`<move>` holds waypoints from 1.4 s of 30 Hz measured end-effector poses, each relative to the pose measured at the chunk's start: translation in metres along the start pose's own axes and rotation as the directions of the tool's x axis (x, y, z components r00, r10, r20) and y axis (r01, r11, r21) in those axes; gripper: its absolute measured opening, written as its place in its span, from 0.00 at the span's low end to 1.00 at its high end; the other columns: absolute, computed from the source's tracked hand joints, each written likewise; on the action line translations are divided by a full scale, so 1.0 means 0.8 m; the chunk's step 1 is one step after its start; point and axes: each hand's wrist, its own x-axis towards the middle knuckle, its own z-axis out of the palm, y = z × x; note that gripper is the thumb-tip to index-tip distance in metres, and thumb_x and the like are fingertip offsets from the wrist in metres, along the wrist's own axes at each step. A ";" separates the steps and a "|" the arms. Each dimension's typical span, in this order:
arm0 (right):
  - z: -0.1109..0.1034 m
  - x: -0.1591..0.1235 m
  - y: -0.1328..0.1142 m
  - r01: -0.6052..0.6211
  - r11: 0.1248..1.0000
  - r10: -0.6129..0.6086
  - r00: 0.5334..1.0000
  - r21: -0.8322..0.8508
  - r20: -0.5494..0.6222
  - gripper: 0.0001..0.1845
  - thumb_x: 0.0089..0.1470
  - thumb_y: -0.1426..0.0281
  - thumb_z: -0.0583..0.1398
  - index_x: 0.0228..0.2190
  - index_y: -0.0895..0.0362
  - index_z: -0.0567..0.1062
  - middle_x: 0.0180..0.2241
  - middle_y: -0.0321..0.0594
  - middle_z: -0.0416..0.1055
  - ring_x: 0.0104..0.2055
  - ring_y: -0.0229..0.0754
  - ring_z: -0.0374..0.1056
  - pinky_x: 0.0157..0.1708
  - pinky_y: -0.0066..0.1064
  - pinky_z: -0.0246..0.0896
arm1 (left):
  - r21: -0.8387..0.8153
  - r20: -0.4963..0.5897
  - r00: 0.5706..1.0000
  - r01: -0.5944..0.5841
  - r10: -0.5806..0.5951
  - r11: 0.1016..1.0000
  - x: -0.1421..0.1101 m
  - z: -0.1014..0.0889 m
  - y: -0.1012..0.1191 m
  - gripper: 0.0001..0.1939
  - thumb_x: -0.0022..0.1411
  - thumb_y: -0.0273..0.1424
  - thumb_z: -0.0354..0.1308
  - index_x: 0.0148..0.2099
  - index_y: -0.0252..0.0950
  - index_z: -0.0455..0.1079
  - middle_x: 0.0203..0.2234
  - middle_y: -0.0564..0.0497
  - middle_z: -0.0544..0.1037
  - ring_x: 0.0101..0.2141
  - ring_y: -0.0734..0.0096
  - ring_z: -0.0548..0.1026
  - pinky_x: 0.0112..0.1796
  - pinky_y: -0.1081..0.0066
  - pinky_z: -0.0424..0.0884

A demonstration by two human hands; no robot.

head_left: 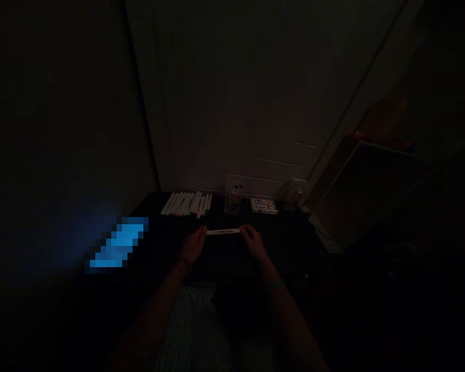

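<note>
A white marker (223, 232) is held level between my two hands, above the dark table. My left hand (194, 245) pinches its left end, and my right hand (252, 240) grips the right end. Dark print runs along the middle of the barrel. Behind my left hand, several white markers (186, 203) lie side by side in a row. Just beyond the held marker stands a clear plastic case (233, 200) with a few markers inside. To its right lies a flat pack of markers (264, 206).
Another clear container (295, 194) stands at the back right against the wall. On the left of the table (225, 258) glows a blurred blue screen (118, 245). A shelf unit (344, 175) borders the right side. The room is very dark.
</note>
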 end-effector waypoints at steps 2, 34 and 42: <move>0.000 0.000 -0.001 -0.006 1.000 0.006 1.000 -0.003 -0.001 0.17 0.53 0.59 0.48 0.35 0.56 0.70 0.34 0.37 0.69 0.38 0.38 0.64 0.38 0.27 0.57 | 0.009 -0.008 1.000 0.004 -0.004 1.000 0.000 0.001 0.000 0.22 0.59 0.41 0.37 0.46 0.36 0.66 0.41 0.47 0.73 0.43 0.65 0.69 0.42 0.71 0.62; 0.000 0.005 0.015 -0.105 0.977 0.114 0.993 0.188 -0.040 0.18 0.50 0.57 0.52 0.35 0.56 0.71 0.26 0.35 0.68 0.29 0.36 0.62 0.28 0.24 0.56 | -0.161 -0.053 0.994 -0.099 0.092 0.982 -0.001 0.000 0.003 0.20 0.54 0.47 0.44 0.38 0.38 0.66 0.32 0.54 0.74 0.34 0.70 0.70 0.36 0.74 0.64; 0.001 0.007 0.017 -0.123 0.973 0.134 0.990 0.196 -0.041 0.18 0.48 0.56 0.53 0.32 0.57 0.71 0.24 0.35 0.67 0.27 0.35 0.61 0.27 0.24 0.55 | -0.081 -0.030 0.996 -0.091 0.089 0.992 -0.002 -0.002 0.001 0.24 0.55 0.48 0.40 0.27 0.35 0.66 0.21 0.54 0.71 0.25 0.72 0.67 0.27 0.76 0.61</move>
